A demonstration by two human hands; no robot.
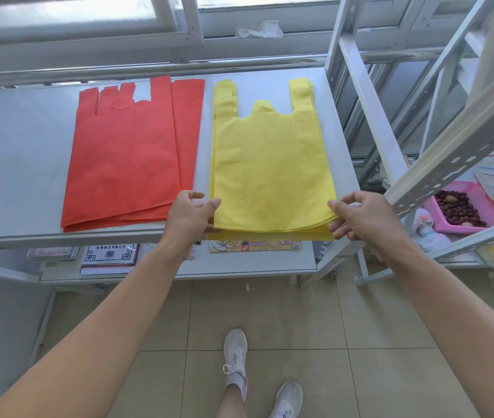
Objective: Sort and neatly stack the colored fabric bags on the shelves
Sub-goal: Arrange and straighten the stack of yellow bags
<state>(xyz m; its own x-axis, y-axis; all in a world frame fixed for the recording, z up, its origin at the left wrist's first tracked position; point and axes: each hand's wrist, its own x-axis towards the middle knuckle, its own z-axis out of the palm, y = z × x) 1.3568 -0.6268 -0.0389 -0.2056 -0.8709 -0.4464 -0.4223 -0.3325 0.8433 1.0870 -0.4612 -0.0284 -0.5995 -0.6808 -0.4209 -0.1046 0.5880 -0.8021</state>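
The yellow bags [269, 164] in the middle of the frame are soft, matt cloth with a faintly fibrous look and no shine. The red bags [128, 158] to their left look like the same stuff. The shelf board [19, 146] under them is smooth and pale with a dull sheen. At right, the perforated uprights [450, 164] are painted metal. The pink basket [487, 212] is plastic, and the floor tiles [360, 327] are smooth.

We pinch the near corners of the yellow bags [269, 164] with our left hand [191, 214] and right hand [358, 215] (thumbs on top); the red bags [128, 155] lie just beside them on the shelf [13, 146].
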